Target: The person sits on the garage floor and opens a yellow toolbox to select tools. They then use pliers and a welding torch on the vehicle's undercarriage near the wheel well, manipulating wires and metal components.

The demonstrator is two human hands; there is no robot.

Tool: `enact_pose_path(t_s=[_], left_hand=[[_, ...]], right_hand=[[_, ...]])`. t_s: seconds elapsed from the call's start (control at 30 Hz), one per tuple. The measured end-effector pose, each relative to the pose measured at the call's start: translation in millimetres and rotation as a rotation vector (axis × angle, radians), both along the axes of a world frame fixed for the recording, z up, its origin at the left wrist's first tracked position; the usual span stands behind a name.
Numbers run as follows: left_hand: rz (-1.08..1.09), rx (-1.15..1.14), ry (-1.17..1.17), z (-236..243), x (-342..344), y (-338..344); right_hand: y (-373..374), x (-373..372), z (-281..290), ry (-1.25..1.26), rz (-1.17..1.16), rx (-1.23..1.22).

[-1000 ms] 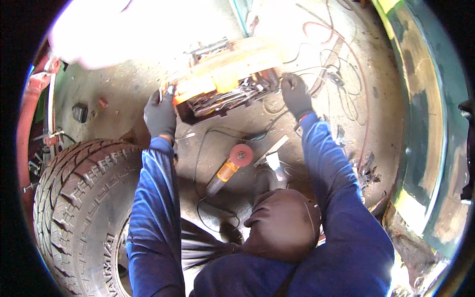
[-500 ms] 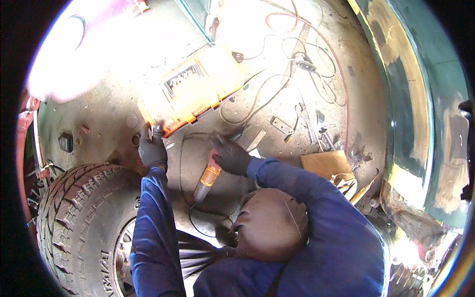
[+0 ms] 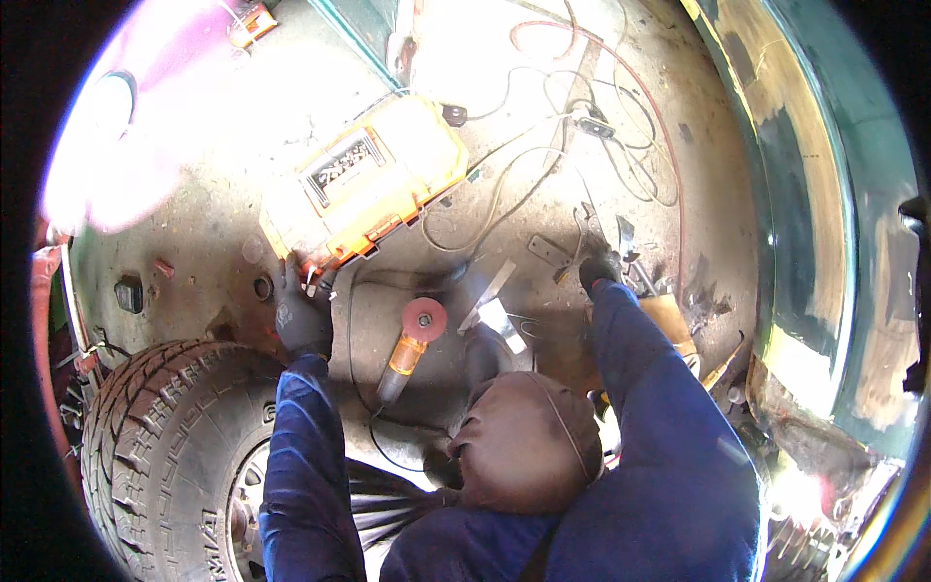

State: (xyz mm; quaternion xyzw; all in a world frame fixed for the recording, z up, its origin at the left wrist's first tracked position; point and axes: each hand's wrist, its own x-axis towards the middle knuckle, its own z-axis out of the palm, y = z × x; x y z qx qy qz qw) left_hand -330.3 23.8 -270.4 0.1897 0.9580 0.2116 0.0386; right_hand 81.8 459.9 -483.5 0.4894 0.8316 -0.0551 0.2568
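My gloved left hand (image 3: pixel 304 315) is at the near left corner of an orange toolbox (image 3: pixel 396 199). Between its thumb and forefinger is a small red and pale piece, too small to name. My gloved right hand (image 3: pixel 599 270) reaches down among hand tools on the floor at the right, beside a flat metal bracket (image 3: pixel 550 251) and an open-end wrench (image 3: pixel 584 218). Its fingers are hidden, so a hold cannot be made out. Between my hands an angle grinder (image 3: pixel 402 359) lies on the floor, its reddish disc (image 3: pixel 424 318) facing up.
A big tyre (image 3: pixel 165 456) stands at lower left. Flat metal strips (image 3: pixel 490 296) lie before my knee. Cables (image 3: pixel 504 184) and a red hose (image 3: pixel 669 145) loop across the floor. A brown board (image 3: pixel 669 320) lies right, near a green, patchy vehicle panel (image 3: pixel 805 194).
My right hand has left the grinder's disc and moved right to the tools. The grinder stays on the floor, its disc now uncovered. My left hand has shifted slightly nearer, its fingers spread wider.
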Motion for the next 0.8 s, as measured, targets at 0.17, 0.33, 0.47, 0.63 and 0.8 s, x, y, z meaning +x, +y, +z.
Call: enact_pose_path(t_s=[0.17,0.33,0.47,0.63,0.8], left_hand=[[-0.038,-0.118,-0.089,1,-4,-3],[-0.137,-0.245,-0.121,9,-22,-9],[-0.191,-0.344,-0.059,9,-33,-11],[-0.310,-0.408,-0.069,3,-50,-24],[-0.485,-0.503,0.012,-20,-79,-49]], right_hand=[[8,7,-7,0.023,-0.257,-0.011],[0,23,-19,0.199,-0.518,0.010],[9,39,-27,-0.012,0.009,-0.015],[12,6,37,-0.351,0.398,-0.041],[-40,-19,180,0.558,-0.529,0.100]])
